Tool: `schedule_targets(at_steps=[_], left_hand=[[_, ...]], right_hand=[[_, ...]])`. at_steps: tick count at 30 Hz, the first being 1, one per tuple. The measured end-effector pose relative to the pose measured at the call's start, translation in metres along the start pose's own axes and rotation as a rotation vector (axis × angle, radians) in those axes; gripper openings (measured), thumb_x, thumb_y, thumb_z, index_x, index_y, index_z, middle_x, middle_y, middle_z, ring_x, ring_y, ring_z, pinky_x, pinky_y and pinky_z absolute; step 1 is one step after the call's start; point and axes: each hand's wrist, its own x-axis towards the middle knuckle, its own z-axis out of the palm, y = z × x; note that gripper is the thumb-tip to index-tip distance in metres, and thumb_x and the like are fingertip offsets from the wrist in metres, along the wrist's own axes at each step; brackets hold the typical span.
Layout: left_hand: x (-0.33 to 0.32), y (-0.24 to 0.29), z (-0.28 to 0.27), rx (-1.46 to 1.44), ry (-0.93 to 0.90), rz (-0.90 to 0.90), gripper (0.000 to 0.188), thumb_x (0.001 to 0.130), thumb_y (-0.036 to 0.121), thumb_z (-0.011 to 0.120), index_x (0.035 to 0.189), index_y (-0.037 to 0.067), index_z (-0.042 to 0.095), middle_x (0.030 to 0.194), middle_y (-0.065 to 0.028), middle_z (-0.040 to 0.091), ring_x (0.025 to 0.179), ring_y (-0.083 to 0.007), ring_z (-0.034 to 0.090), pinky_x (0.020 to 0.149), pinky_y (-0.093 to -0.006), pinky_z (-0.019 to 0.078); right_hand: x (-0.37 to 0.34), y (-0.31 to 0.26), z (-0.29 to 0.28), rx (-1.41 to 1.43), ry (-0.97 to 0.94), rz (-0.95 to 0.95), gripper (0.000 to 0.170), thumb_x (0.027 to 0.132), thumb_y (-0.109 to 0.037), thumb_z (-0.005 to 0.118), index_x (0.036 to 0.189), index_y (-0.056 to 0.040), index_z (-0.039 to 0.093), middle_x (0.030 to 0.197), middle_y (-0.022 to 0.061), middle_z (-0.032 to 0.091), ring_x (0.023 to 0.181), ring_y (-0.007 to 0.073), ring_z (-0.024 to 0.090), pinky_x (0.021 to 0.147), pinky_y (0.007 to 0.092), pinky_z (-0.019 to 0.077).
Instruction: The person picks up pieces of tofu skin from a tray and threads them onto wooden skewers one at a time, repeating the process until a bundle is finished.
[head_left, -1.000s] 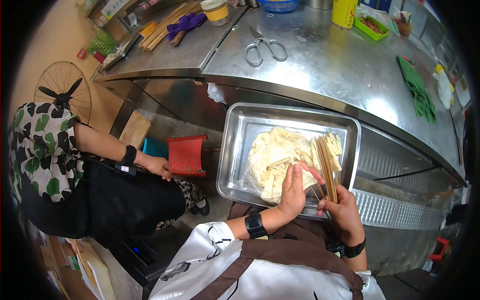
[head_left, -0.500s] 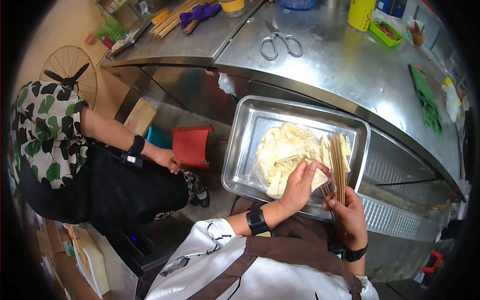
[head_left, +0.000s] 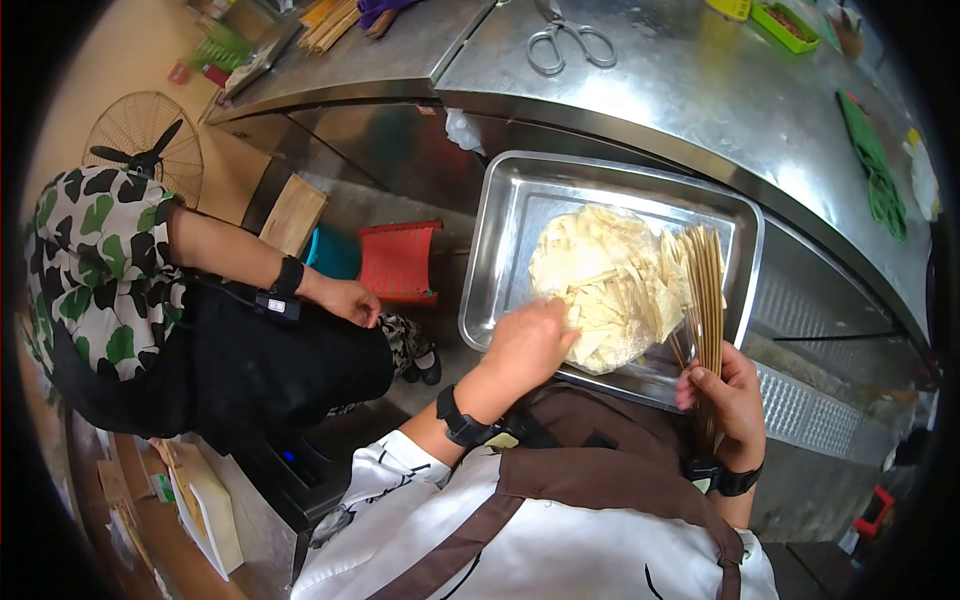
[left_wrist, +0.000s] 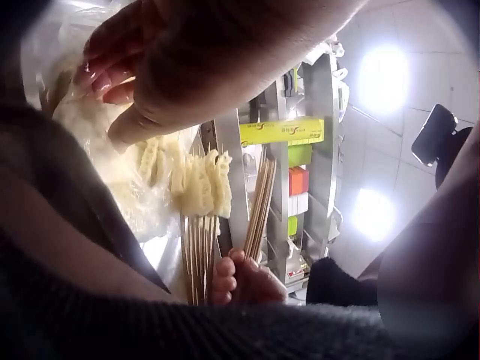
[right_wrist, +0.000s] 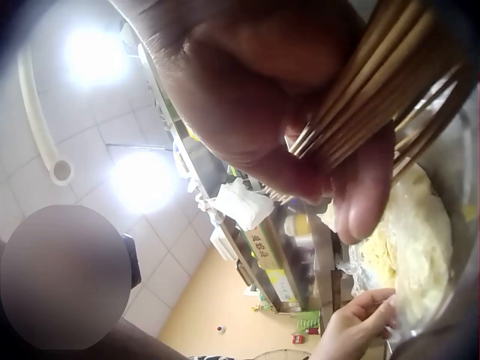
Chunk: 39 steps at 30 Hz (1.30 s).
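R hand [head_left: 735, 398]: fingers grasping bundle of thin sticks [head_left: 708, 300], which is pointing away from wearer over R side of tray [head_left: 756, 262]. L hand [head_left: 528, 342]: fingers curling at near-L edge of pale food strips [head_left: 600, 275] & clear plastic bag [left_wrist: 94, 139]; can't tell if pinching. Strips lying w/ bag in tray. Skewered pcs [left_wrist: 202, 187] resting R of bag. Beyond: scissors [head_left: 557, 28] lying on metal counter [head_left: 690, 100]. 2nd person [head_left: 105, 260] standing L.

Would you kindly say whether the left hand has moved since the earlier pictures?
Yes; in the head view, the left hand shifted leftward relative to the steel tray.
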Motion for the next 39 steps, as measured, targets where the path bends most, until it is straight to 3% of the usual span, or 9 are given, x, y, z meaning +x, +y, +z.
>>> schedule_targets(at_steps=[6,13,16,18,19,22,25,30,39], left_hand=[[0.009,0.003,0.010,-0.046,-0.007,0.026,0.029,0.077,0.026,0.072,0.092,0.004,0.062,0.085,-0.0140,0.063,0.078,-0.0327,0.062,0.067,-0.0423,0.0494],[0.010,0.001,0.000,-0.198,-0.028,-0.019,0.024,0.077,0.019,0.073,0.093,0.004,0.063,0.084,-0.0121,0.063,0.076,-0.0254,0.063,0.068,-0.0358,0.0493],[0.016,-0.002,-0.001,-0.523,-0.078,-0.112,0.023,0.084,0.016,0.069,0.100,0.002,0.062,0.090,-0.0092,0.066,0.079,-0.0176,0.064,0.070,-0.0319,0.0499],[0.022,-0.005,0.005,-1.132,-0.060,-0.125,0.020,0.091,0.013,0.061,0.107,0.000,0.059,0.097,-0.0077,0.066,0.087,-0.0156,0.065,0.077,-0.0309,0.0514],[0.026,0.000,0.002,-1.134,-0.054,-0.114,0.020,0.091,0.013,0.061,0.107,0.000,0.059,0.097,-0.0077,0.066,0.087,-0.0156,0.065,0.077,-0.0309,0.0514],[0.038,0.018,-0.011,-1.747,-0.118,-0.204,0.019,0.095,0.008,0.051,0.113,0.002,0.055,0.110,-0.0128,0.063,0.101,-0.0230,0.064,0.090,-0.0357,0.0516],[0.048,0.023,-0.006,-1.910,-0.130,-0.237,0.021,0.095,0.007,0.051,0.115,0.002,0.053,0.112,-0.0153,0.062,0.103,-0.0245,0.063,0.092,-0.0380,0.0516],[0.051,0.032,-0.009,-1.868,-0.061,-0.293,0.025,0.093,0.005,0.055,0.117,0.001,0.050,0.113,-0.0174,0.062,0.106,-0.0266,0.062,0.093,-0.0383,0.0515],[0.047,0.028,-0.012,-1.867,0.075,-0.270,0.027,0.092,0.004,0.057,0.117,0.000,0.049,0.114,-0.0187,0.061,0.107,-0.0273,0.062,0.091,-0.0364,0.0529]], right_hand=[[0.002,0.008,-0.007,0.020,-0.156,-0.196,0.015,0.081,0.001,0.062,0.096,0.0035,0.062,0.097,0.0076,0.057,0.092,0.0155,0.059,0.086,0.0327,0.0514],[-0.002,0.005,-0.005,0.039,-0.096,-0.096,0.024,0.083,0.000,0.065,0.106,0.0031,0.060,0.095,0.0038,0.061,0.088,0.0120,0.060,0.085,0.0312,0.0518],[0.001,0.009,-0.007,0.063,-0.095,-0.084,0.033,0.081,0.003,0.067,0.112,0.0030,0.058,0.096,0.0040,0.064,0.085,0.0101,0.061,0.082,0.0267,0.0518],[0.000,0.009,-0.004,0.047,-0.076,-0.075,0.034,0.080,0.004,0.067,0.113,0.0032,0.058,0.096,0.0036,0.064,0.084,0.0097,0.060,0.081,0.0257,0.0516],[0.000,0.008,-0.001,0.035,-0.057,-0.057,0.034,0.080,0.005,0.067,0.113,0.0034,0.057,0.095,0.0031,0.064,0.084,0.0093,0.060,0.080,0.0247,0.0513],[0.001,0.011,0.000,-0.038,-0.035,-0.062,0.037,0.079,0.007,0.067,0.114,0.0028,0.057,0.092,0.0001,0.062,0.080,0.0066,0.057,0.073,0.0213,0.0478],[-0.001,0.006,0.007,-0.042,0.003,-0.064,0.033,0.078,0.007,0.068,0.109,0.0011,0.059,0.088,-0.0015,0.060,0.076,0.0057,0.054,0.069,0.0210,0.0455],[0.001,0.008,0.008,-0.012,-0.035,-0.091,0.024,0.079,0.007,0.066,0.101,0.0020,0.057,0.080,0.0042,0.061,0.071,0.0106,0.058,0.065,0.0242,0.0479],[0.003,0.007,0.011,-0.065,-0.044,-0.079,0.026,0.079,0.008,0.064,0.104,0.0036,0.057,0.077,0.0051,0.062,0.067,0.0123,0.059,0.064,0.0248,0.0496]])
